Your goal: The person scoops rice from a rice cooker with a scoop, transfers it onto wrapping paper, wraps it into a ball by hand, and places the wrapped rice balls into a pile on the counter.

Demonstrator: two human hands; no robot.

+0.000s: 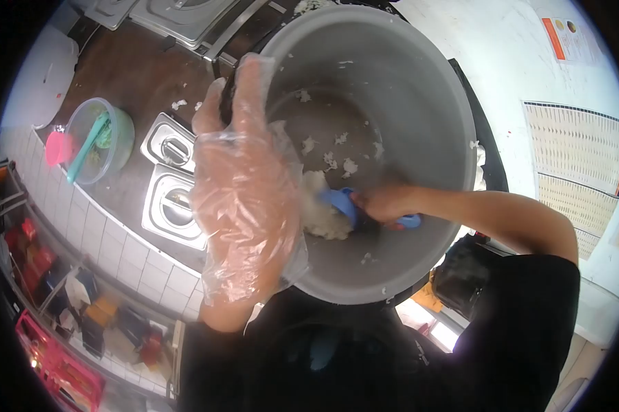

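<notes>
A large grey pot (454, 82) stands tilted towards me, with a clump of white rice (323, 220) low inside and loose grains on its wall and bottom. My left hand (244, 199), in a clear plastic glove, is on the pot's left rim, fingers reaching along the edge; part of its grip is hidden. My right hand (388, 204), bare and slightly blurred, reaches inside over the right rim. Its fingers are wrapped round the handle of a blue rice scoop (342, 203), whose head touches the rice.
Left of the pot are two lidded steel containers (175, 206) and a clear tub (120, 147) with a teal-handled utensil (89, 147). More steel lids (179, 20) lie at the back. Printed sheets (574, 144) lie on the white surface at right.
</notes>
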